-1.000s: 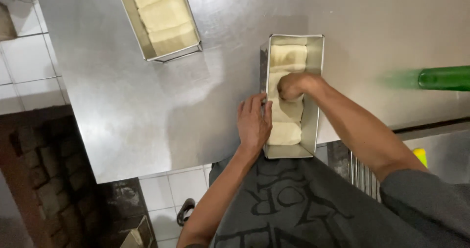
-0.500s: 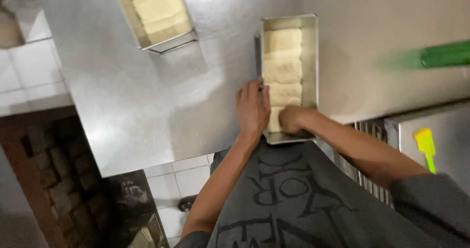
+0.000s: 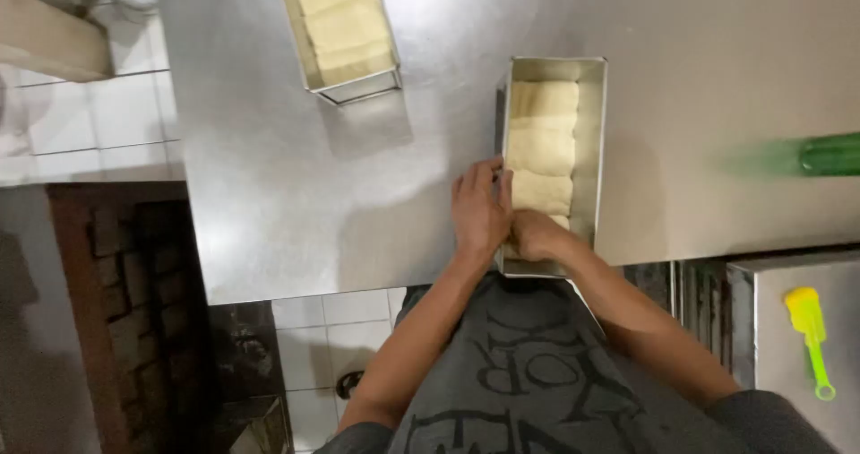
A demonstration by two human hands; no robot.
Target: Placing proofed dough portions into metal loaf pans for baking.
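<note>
Inside both loaf tins [image 3: 593, 140], pale dough [image 3: 540, 149]

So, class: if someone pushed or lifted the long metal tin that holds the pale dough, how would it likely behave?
The tin would probably slide easily, since the steel table looks smooth. It likely feels heavy for its size, being filled with dough. Its long flat shape makes tipping unlikely, though the soft dough would probably dent under fingers.

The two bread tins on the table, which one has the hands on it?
The near tin, at the table's front edge. The left hand rests against its side and the right hand presses dough inside. The far tin is untouched.
</note>
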